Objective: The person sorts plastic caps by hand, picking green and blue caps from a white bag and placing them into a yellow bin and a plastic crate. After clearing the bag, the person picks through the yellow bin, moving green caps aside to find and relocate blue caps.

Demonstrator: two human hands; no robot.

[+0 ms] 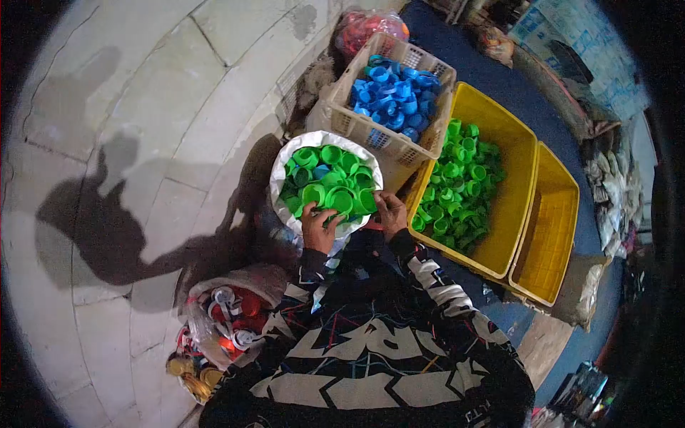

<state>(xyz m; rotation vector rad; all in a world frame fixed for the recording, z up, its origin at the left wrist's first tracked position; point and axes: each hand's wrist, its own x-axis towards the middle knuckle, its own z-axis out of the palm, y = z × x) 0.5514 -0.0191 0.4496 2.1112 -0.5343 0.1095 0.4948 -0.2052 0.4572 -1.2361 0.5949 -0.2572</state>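
Green caps (339, 200) lay just beyond the half-open left grip (320, 227); right grip (391, 214), nearly closed at sack (277, 175) rim, hold unclear.

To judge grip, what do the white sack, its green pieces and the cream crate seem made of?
White sack: perhaps woven plastic, dull, soft folded rim. Green pieces: likely plastic, slight sheen, thin walls. Cream crate: probably rigid plastic, matte, slotted sides.
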